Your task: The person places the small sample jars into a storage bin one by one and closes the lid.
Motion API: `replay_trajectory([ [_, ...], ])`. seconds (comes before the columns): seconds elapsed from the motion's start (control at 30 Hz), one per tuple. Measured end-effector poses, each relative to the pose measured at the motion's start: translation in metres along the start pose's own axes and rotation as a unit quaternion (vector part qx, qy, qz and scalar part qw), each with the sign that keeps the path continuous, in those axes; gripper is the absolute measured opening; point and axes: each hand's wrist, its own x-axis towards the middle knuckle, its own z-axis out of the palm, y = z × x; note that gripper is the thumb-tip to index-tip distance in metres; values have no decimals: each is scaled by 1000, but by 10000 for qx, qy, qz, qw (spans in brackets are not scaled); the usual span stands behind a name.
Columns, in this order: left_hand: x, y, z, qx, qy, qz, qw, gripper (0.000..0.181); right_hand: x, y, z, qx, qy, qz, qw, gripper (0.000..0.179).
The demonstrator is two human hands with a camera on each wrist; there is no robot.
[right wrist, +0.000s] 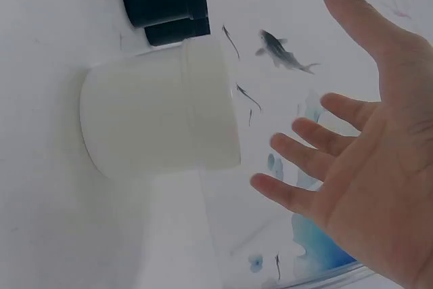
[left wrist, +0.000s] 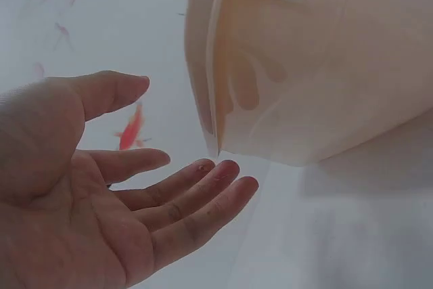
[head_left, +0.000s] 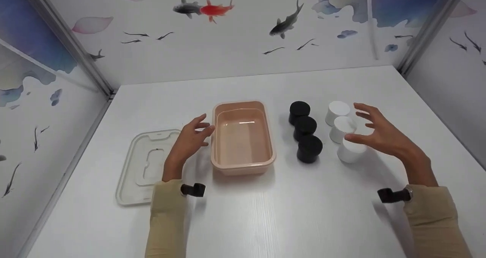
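My left hand (head_left: 191, 138) is beside the left rim of a pinkish-beige plastic tub (head_left: 243, 136), fingers spread and nothing held. The tub's side wall (left wrist: 325, 65) rises just past those fingertips in the left wrist view. Over on the right, my right hand (head_left: 379, 132) hovers by a row of white lidded jars, thumb and fingers apart. The nearest white jar (head_left: 350, 151) is partly covered by the thumb in the head view. In the right wrist view that jar (right wrist: 155, 109) stands apart from the open palm.
Behind it are a middle white jar (head_left: 343, 129) and a far white jar (head_left: 338, 111). Three black jars (head_left: 309, 149) line up between them and the tub. A pale translucent lid (head_left: 129, 174) lies flat at left, partly under the left arm. Printed panels (head_left: 243, 53) enclose the table.
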Motion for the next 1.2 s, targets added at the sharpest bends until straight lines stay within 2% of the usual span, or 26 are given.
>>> replay_trajectory([
  [0.17,3,-4,-2,-209,-121,-268,9994,63,-3,10,-6,-21,-357,0,9994,87],
  [0.4,11,-8,-1,-551,-427,-670,9953,65,-4,20,-9,-153,-521,53,9985,81],
  [0.6,14,-11,1,-857,-484,-813,9918,59,-2,22,-4,-271,-890,231,9954,78],
  [0.77,17,-13,3,-1072,-505,-808,9897,57,-2,24,-1,-385,-1161,326,9920,77],
  [1.0,20,-14,6,-1055,-278,-709,9915,54,-3,24,0,-321,-1242,367,9911,76],
  [1.2,21,-14,7,-1048,-59,-854,9908,54,-5,18,-6,-348,-1155,222,9924,71],
])
